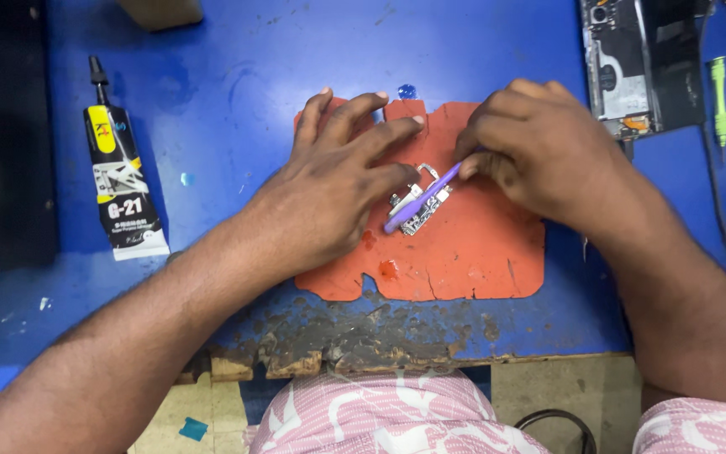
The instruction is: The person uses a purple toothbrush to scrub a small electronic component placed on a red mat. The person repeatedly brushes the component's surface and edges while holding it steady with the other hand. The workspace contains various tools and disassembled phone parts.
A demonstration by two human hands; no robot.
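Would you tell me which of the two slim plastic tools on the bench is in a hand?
The purple tool, held by the right hand over the small metal part; the green tool lies untouched at the far right.

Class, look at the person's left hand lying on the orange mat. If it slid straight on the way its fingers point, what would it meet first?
The left hand points up and right across the orange mat. It would probably meet the right hand first, since their fingertips are already close; the exact gap is hard to judge.
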